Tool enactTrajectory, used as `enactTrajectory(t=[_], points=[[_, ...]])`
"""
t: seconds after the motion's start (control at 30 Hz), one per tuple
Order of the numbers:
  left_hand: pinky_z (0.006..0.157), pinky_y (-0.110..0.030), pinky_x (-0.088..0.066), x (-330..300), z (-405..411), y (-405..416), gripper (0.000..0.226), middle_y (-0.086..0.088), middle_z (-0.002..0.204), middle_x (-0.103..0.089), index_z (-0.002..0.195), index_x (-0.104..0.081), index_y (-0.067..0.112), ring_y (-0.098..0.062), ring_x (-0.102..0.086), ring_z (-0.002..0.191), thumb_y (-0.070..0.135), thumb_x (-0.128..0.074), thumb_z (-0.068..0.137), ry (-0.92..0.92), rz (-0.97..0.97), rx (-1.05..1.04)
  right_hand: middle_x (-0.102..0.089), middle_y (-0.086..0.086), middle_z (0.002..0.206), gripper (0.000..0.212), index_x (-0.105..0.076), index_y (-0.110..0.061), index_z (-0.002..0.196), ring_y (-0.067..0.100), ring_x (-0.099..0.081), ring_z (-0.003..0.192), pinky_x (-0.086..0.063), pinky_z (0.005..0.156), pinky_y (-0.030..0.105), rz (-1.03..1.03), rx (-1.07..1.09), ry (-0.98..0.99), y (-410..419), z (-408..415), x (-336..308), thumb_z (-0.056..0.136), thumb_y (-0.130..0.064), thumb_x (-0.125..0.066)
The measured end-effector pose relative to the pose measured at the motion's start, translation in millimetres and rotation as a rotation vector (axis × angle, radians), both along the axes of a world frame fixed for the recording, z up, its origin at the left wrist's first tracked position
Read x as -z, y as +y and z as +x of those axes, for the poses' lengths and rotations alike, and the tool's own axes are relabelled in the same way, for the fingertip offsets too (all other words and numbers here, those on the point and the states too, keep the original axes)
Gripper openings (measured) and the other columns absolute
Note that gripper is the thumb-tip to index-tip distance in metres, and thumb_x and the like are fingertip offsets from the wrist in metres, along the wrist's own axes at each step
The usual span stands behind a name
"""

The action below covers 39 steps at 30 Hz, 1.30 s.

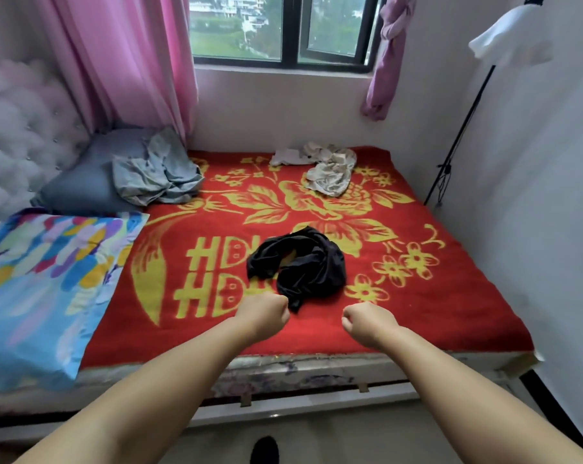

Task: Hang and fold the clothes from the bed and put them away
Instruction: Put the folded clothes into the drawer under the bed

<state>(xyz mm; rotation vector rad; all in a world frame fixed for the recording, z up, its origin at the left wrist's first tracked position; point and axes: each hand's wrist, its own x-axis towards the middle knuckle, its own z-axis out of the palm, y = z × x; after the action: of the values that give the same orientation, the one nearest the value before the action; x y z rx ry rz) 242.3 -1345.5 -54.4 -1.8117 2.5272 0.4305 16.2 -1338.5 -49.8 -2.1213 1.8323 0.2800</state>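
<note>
Black garment [300,262] on bed, touching fisted L hand [265,313]; R hand [367,321] nearby.

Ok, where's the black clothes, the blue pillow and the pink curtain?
Black clothes [303,262], head view, middle of the crumpled pile.
Blue pillow [82,182], head view, its bare left part.
Pink curtain [132,61], head view, middle folds.

Light source: daylight through the window [280,28], soft and even.
Brightness: moderate; red blanket [417,296] vividly saturated, white wall [534,229] flat and pale.
Shadows: faint, diffuse; weak shade under the black garment [303,266].
Glare: none strong.
Sharpness: soft overall; headboard [18,128] and patterned pillow [42,289] smeared.
Distortion: wide-angle bowing at edges; forearms stretched large.
</note>
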Motion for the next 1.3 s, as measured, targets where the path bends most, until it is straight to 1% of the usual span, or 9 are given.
enactTrajectory(t=[0.2, 0.37, 0.57, 0.63, 0.8, 0.9, 1.07, 1.2, 1.3], points=[[0.051, -0.028, -0.035, 19, -25, -131, 0.028, 0.003, 0.069, -0.052, 0.086, -0.059, 0.009, -0.025, -0.055, 0.069, 0.023, -0.037, 0.095, 0.039, 0.081, 0.022, -0.064, 0.002, 0.091, 0.026, -0.060, -0.016, 0.091, 0.024, -0.059, 0.083, -0.038, 0.058, 0.027, 0.098, 0.110, 0.019, -105, -47, 26, 0.098, -0.028, -0.038], [0.061, -0.031, -0.041, 43, -48, -202, 0.027, -0.002, 0.087, -0.066, 0.090, -0.062, 0.013, -0.026, -0.061, 0.081, 0.023, -0.037, 0.093, 0.045, 0.170, 0.005, -0.066, 0.007, 0.102, 0.029, -0.063, -0.014, 0.101, 0.026, -0.061, 0.089, -0.040, 0.064, 0.028, 0.185, 0.168, 0.016, -171, -71, 54, 0.097, -0.026, -0.038], [0.059, -0.031, -0.040, 91, -49, -269, 0.025, 0.000, 0.079, -0.059, 0.088, -0.060, 0.013, -0.026, -0.060, 0.080, 0.022, -0.037, 0.093, 0.007, 0.268, -0.040, -0.061, 0.004, 0.091, 0.030, -0.043, -0.023, 0.067, 0.023, -0.053, 0.079, -0.036, 0.064, 0.029, 0.239, 0.060, 0.003, -267, -73, 88, 0.096, -0.022, -0.036], [0.060, -0.032, -0.041, 116, -48, -307, 0.024, 0.001, 0.079, -0.057, 0.091, -0.059, 0.014, -0.028, -0.061, 0.083, 0.022, -0.037, 0.093, 0.000, 0.294, -0.099, -0.060, 0.002, 0.088, 0.026, -0.052, -0.020, 0.078, 0.026, -0.058, 0.082, -0.037, 0.063, 0.030, 0.247, 0.008, -0.026, -320, -73, 111, 0.097, -0.023, -0.034], [0.069, -0.038, -0.047, 189, -46, -411, 0.020, -0.006, 0.103, -0.060, 0.104, -0.054, 0.014, -0.029, -0.058, 0.097, 0.021, -0.037, 0.096, -0.016, 0.258, -0.132, -0.068, 0.000, 0.092, 0.024, -0.060, -0.020, 0.094, 0.023, -0.062, 0.081, -0.045, 0.061, 0.032, 0.167, -0.027, -0.178, -438, -60, 187, 0.099, -0.025, -0.036], [0.083, -0.042, -0.049, 237, -41, -461, 0.039, -0.006, 0.127, -0.052, 0.135, -0.045, 0.018, -0.028, -0.051, 0.115, 0.020, -0.038, 0.097, 0.066, 0.229, -0.258, -0.069, 0.004, 0.099, 0.026, -0.062, -0.020, 0.112, 0.022, -0.062, 0.079, -0.049, 0.067, 0.032, 0.123, 0.026, -0.318, -497, -46, 230, 0.098, -0.018, -0.040], [0.093, -0.043, -0.042, 305, -19, -523, 0.054, -0.009, 0.138, -0.041, 0.147, -0.028, 0.016, -0.030, -0.041, 0.124, 0.010, -0.041, 0.094, 0.029, 0.122, -0.312, -0.053, 0.005, 0.129, 0.040, -0.049, -0.021, 0.135, 0.025, -0.053, 0.113, -0.047, 0.084, 0.036, -0.093, -0.104, -0.402, -569, -8, 284, 0.097, -0.011, -0.044], [0.108, -0.043, -0.030, 346, 2, -530, 0.054, -0.011, 0.149, -0.031, 0.144, -0.033, 0.013, -0.026, -0.027, 0.138, 0.010, -0.044, 0.091, -0.120, 0.150, -0.283, -0.033, 0.008, 0.149, 0.043, -0.045, -0.023, 0.138, 0.029, -0.031, 0.135, -0.036, 0.102, 0.047, -0.021, -0.186, -0.163, -589, 15, 318, 0.096, -0.023, -0.050], [0.113, -0.045, -0.019, 357, 13, -515, 0.035, -0.009, 0.139, -0.039, 0.126, -0.045, 0.011, -0.025, -0.033, 0.132, 0.018, -0.047, 0.092, -0.245, 0.135, -0.190, -0.040, 0.007, 0.141, 0.031, -0.054, -0.018, 0.124, 0.028, -0.036, 0.129, -0.035, 0.101, 0.044, 0.024, -0.193, -0.056, -579, 11, 328, 0.095, -0.029, -0.050]])
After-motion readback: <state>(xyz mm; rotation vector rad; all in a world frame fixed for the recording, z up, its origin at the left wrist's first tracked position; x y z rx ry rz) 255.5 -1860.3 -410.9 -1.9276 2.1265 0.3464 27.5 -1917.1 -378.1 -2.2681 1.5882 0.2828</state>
